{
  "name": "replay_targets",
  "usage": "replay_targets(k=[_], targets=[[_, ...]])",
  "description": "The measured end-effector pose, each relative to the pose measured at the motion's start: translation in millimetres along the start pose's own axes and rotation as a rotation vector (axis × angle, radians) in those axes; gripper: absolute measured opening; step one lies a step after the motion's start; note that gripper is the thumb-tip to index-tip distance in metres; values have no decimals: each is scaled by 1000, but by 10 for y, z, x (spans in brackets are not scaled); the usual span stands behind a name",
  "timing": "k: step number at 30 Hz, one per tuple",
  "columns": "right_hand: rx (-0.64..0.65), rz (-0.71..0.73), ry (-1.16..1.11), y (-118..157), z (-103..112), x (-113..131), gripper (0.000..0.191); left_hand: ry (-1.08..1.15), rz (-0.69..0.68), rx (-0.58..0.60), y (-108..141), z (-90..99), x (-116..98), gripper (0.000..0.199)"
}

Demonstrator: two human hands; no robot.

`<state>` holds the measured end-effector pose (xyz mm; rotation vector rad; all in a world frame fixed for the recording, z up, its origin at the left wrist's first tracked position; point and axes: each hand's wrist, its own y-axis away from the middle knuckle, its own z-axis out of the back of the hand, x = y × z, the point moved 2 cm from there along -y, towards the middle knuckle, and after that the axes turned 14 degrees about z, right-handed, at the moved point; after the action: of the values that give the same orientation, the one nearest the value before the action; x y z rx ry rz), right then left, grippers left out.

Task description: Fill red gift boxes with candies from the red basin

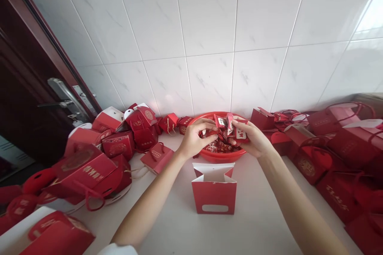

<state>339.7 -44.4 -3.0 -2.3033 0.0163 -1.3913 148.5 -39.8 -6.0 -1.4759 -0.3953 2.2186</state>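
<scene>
Since the wrapped candies look light and slick, pinch them mid-body. Right hand grips some; left hand, can't tell.

Looks like home: tiled wall, lever-handled door.

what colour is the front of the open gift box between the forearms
Red, with a white strip low on the open gift box; best in head view.
</scene>
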Motion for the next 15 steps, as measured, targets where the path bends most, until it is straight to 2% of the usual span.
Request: replay_targets(k=[3,7,11,15], targets=[[28,32,14,126,-158,51,27,73,-7,38,123,-22,-150,16],[58,94,73,232,-263,99,27,212,86,100,254,-32,-258,27],[106,136,44,309,-330,135,24,327,168,82,358,3,-304,36],[153,111,66,378,-377,190,19,302,130,64,448,48,-349,35]])
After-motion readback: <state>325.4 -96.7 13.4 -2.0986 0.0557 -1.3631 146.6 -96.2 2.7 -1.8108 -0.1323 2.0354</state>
